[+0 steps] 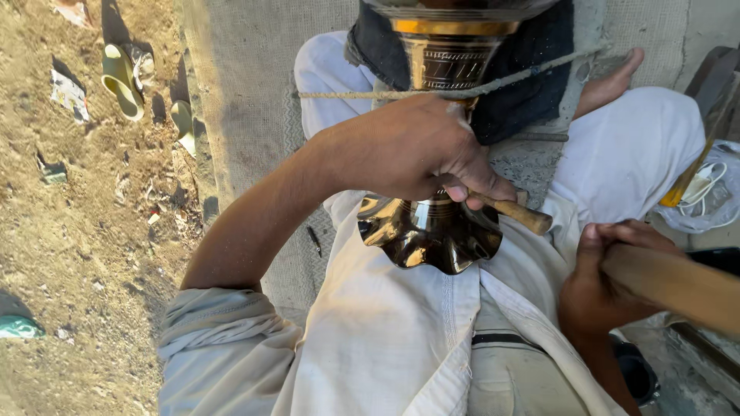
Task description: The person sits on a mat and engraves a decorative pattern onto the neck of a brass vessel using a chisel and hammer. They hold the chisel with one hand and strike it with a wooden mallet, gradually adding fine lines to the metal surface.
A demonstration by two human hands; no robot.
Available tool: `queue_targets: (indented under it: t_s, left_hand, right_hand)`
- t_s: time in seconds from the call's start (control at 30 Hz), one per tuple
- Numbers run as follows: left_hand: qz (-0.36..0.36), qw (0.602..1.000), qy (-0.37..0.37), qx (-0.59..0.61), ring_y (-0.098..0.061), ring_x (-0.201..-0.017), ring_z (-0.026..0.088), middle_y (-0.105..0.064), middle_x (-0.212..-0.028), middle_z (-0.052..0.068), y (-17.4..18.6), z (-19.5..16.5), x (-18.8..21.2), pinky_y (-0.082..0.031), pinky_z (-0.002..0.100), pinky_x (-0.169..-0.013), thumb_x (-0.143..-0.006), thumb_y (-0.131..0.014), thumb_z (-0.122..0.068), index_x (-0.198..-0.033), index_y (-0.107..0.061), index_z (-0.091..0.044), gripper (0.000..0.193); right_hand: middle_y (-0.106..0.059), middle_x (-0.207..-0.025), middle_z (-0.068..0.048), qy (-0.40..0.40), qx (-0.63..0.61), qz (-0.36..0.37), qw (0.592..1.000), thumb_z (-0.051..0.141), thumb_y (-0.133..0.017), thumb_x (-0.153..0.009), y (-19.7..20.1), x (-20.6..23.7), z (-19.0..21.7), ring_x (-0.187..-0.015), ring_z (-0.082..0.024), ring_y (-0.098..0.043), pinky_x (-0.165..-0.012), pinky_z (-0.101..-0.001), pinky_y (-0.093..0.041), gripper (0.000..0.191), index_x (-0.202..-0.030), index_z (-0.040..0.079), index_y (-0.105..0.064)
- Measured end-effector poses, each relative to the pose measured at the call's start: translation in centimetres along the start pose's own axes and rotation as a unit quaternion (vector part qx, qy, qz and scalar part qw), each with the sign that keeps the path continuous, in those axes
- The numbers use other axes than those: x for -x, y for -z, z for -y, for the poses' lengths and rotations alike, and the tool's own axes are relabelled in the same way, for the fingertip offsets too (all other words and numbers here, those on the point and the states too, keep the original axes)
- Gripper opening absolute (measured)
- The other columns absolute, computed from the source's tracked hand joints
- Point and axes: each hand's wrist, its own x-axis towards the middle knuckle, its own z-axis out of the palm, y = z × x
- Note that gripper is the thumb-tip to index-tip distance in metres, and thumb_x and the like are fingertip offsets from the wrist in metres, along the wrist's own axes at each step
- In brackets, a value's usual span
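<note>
A brass vessel (439, 231) with a fluted, scalloped foot and an engraved neck lies between my legs, its foot toward me. My left hand (420, 150) is closed on a small tool with a wooden handle (518, 213), pressed against the vessel's stem. My right hand (605, 273) grips a thick wooden handle (678, 285) at the right, blurred. A taut rope (432, 92) runs across the vessel's neck. A dark cloth (532, 85) sits under the vessel's upper part.
I sit on a grey woven mat (247, 85). Bare dirt ground (85, 231) with litter and yellow-green sandals (123, 81) lies to the left. My bare foot (613, 77) is at upper right. A plastic bag with white cords (705, 196) rests at the right edge.
</note>
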Motion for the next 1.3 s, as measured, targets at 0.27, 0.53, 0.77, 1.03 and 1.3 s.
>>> queue_targets:
  t_s: [0.27, 0.53, 0.77, 1.03, 1.3]
  left_hand:
    - [-0.121, 0.992, -0.013, 0.046, -0.079, -0.094, 0.018, -0.080, -0.100, 0.006, -1.6, 0.8, 2.9, -0.061, 0.032, -0.080, -0.079, -0.067, 0.011, -0.120, -0.076, -0.012, 0.048]
    - [-0.307, 0.945, 0.050, 0.100, -0.080, -0.096, 0.014, -0.079, -0.107, 0.006, -5.3, 0.0, 5.0, -0.065, 0.024, -0.086, -0.089, -0.066, 0.017, -0.135, -0.065, -0.011, 0.053]
    - [-0.470, 0.873, 0.110, 0.067, -0.079, -0.090, 0.012, -0.079, -0.105, 0.006, -8.6, -1.2, 4.8, -0.064, 0.021, -0.083, -0.099, -0.070, 0.012, -0.138, -0.064, -0.012, 0.047]
    - [-0.533, 0.812, 0.176, 0.159, -0.075, -0.092, 0.007, -0.079, -0.103, 0.007, -9.8, -2.1, 4.1, -0.063, 0.022, -0.088, -0.096, -0.070, 0.013, -0.132, -0.069, -0.004, 0.039]
    - [-0.526, 0.815, 0.176, 0.165, -0.075, -0.096, 0.008, -0.079, -0.105, 0.005, -9.4, -2.0, 4.0, -0.063, 0.024, -0.092, -0.096, -0.073, 0.012, -0.133, -0.068, -0.005, 0.041]
  right_hand:
    - [-0.068, -0.105, -0.012, -0.016, -0.023, 0.041, 0.999, -0.008, -0.072, -0.108, 2.0, -2.3, 0.9, -0.095, -0.018, -0.069, -0.092, -0.0265, -0.057, 0.024, -0.126, -0.001, -0.057]
    - [-0.068, -0.113, -0.016, 0.052, 0.075, 0.208, 0.974, -0.003, -0.067, -0.116, 3.9, -9.2, 0.0, -0.099, -0.019, -0.068, -0.089, -0.0242, -0.055, 0.015, -0.130, -0.005, -0.061]
    - [-0.068, -0.113, -0.019, 0.066, 0.202, 0.385, 0.898, 0.006, -0.061, -0.111, 1.3, -16.6, 2.0, -0.099, -0.024, -0.068, -0.083, -0.0287, -0.053, 0.022, -0.131, -0.002, -0.062]
    - [-0.067, -0.119, -0.018, 0.094, 0.187, 0.469, 0.858, 0.006, -0.055, -0.101, -0.4, -20.7, 3.9, -0.106, -0.023, -0.068, -0.087, -0.0293, -0.052, 0.034, -0.134, 0.001, -0.061]
    - [-0.067, -0.125, -0.017, 0.091, 0.172, 0.500, 0.844, 0.006, -0.049, -0.091, -0.3, -21.9, 5.1, -0.113, -0.022, -0.068, -0.091, -0.0300, -0.052, 0.048, -0.138, 0.005, -0.060]
